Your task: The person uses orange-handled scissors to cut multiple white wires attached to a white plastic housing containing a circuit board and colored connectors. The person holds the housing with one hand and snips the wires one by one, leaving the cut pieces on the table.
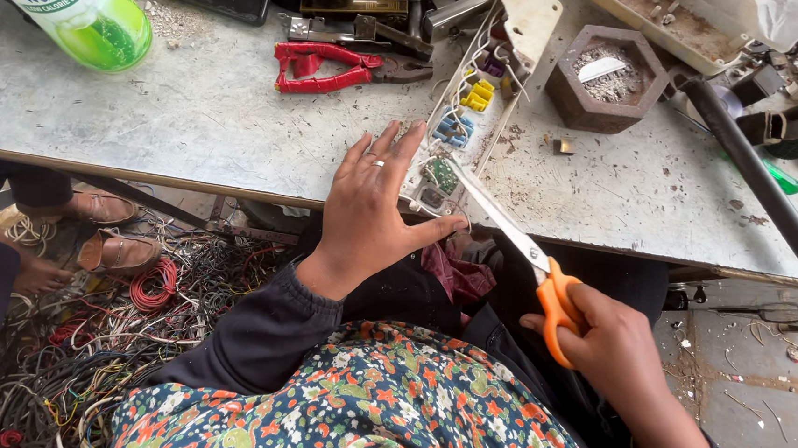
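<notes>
Scissors (544,290) with orange handles sit in the right hand (619,356), its fingers threaded through the loops and closed on them; the blades reach toward 11 o'clock, tips at the near end of an opened white power strip (457,130). That strip lies on the grey counter (210,117) with its cover off, so the coloured contact blocks and a small green board show. The left hand (372,213) rests flat at the strip's 9 o'clock side, fingers spread and thumb hooked under the near end at the counter's edge (apparently to steady it against the blades). At 12 o'clock from that hand lie red-handled pliers (330,68). A green bottle (73,5) stands near 10 o'clock, a hexagonal pot (606,79) at 1 o'clock, and a black pipe (758,179) beyond at 2 o'clock. Tangled wires (81,351) cover the floor at 8 o'clock.
</notes>
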